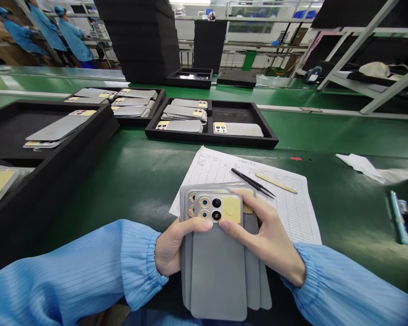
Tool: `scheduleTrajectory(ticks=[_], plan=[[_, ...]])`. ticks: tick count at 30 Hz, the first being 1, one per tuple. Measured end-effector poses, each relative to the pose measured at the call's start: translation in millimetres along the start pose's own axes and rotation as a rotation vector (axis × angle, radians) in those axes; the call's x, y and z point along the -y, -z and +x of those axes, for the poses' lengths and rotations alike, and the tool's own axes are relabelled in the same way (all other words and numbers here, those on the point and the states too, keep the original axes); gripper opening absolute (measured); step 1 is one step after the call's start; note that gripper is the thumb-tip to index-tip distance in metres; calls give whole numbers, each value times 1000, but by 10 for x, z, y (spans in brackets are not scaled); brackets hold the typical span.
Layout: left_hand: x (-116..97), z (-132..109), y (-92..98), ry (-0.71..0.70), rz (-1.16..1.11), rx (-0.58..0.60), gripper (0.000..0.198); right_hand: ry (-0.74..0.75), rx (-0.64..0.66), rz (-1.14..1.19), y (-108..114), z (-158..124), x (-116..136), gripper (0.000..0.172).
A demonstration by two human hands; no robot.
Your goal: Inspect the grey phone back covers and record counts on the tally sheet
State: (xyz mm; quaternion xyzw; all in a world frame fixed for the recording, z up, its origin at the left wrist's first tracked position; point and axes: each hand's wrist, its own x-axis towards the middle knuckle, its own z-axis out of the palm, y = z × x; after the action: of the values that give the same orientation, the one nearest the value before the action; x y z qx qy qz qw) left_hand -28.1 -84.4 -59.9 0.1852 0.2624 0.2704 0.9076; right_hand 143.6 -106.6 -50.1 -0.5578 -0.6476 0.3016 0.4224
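A fanned stack of grey phone back covers (219, 271) is held upright between my hands at the front of the bench. The top one has camera lenses and a yellow film patch (231, 209) at its upper end. My left hand (177, 240) grips the stack's left side, its thumb lying just below the lenses; its other fingers are hidden behind. On the right, my right hand (265, 231) closes round the upper edge, thumb below the yellow patch and index finger at the top corner. Behind the stack lie black tweezers (253, 183) and a thin yellow stick (276, 183).
A printed form sheet (301, 203) lies under the tools. Black trays (245, 144) with more covers stand ahead, and another black tray (54, 158) is at left. A pen (399, 217) lies at right. Tall black tray stacks (139, 40) rise behind; people in blue (73, 36) stand far left.
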Motion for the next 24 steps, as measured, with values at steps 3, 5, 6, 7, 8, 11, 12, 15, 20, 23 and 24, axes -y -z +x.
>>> scheduleTrajectory(ticks=[3, 5, 6, 7, 8, 11, 12, 15, 20, 23, 24], plan=[[9, 4, -4, -21, 39, 6, 35, -17, 7, 21, -1, -6, 17, 41], [22, 5, -7, -29, 75, 14, 39, -54, 25, 50, -5, -7, 32, 37], [29, 5, -7, -26, 96, 22, 40, -78, 46, 70, -7, -6, 39, 34], [37, 4, -7, -21, 113, 31, 40, -100, 71, 91, -9, -6, 45, 31], [43, 1, -6, -12, 128, 41, 39, -116, 95, 107, -12, -5, 49, 28], [51, -5, 3, 12, 145, 57, 35, -127, 129, 118, -15, -3, 50, 22], [50, -6, 7, 15, 141, 62, 34, -126, 132, 119, -15, -3, 48, 22], [45, -1, 16, 21, 137, 74, 32, -118, 145, 153, -12, -7, 41, 23], [48, 8, 19, 35, 159, 82, 34, -117, 134, 167, -5, -28, 32, 33], [43, 8, 15, 30, 161, 87, 35, -116, 134, 170, -6, -37, 26, 35], [39, 7, 15, 31, 160, 88, 35, -115, 132, 171, -7, -37, 25, 35]])
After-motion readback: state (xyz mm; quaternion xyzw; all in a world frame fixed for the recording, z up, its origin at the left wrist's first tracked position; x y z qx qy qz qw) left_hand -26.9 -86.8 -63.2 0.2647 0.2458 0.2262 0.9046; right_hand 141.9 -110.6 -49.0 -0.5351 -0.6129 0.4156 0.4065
